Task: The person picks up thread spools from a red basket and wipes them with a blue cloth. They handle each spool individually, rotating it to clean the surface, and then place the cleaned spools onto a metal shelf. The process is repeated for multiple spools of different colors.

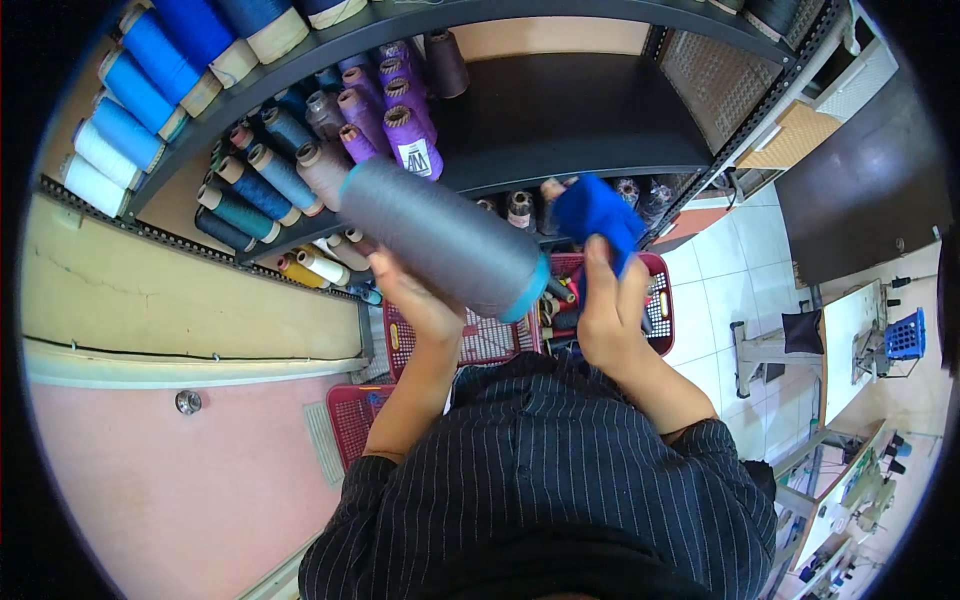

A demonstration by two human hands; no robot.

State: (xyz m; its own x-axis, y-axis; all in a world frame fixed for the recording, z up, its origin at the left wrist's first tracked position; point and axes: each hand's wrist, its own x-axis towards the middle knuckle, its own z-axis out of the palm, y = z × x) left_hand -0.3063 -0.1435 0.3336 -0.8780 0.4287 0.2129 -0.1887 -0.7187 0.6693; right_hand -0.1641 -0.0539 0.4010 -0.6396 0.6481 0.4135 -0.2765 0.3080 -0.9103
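A large grey thread cone (440,235) with teal ends lies tilted across my left hand (415,300), which grips it from below. My right hand (612,310) pinches a bright blue cloth (598,218), held up just right of the cone and apart from it. Both are in front of the black shelf. Beneath my hands a red plastic basket (655,275) holds thread spools, partly hidden by the cone and my hands.
Black shelves (570,110) carry rows of thread cones: blue ones (160,60) at upper left, purple ones (410,140) in the middle. Another red basket (350,425) stands at lower left. A pink door (160,470) is on the left; a white sewing table (850,350) stands right.
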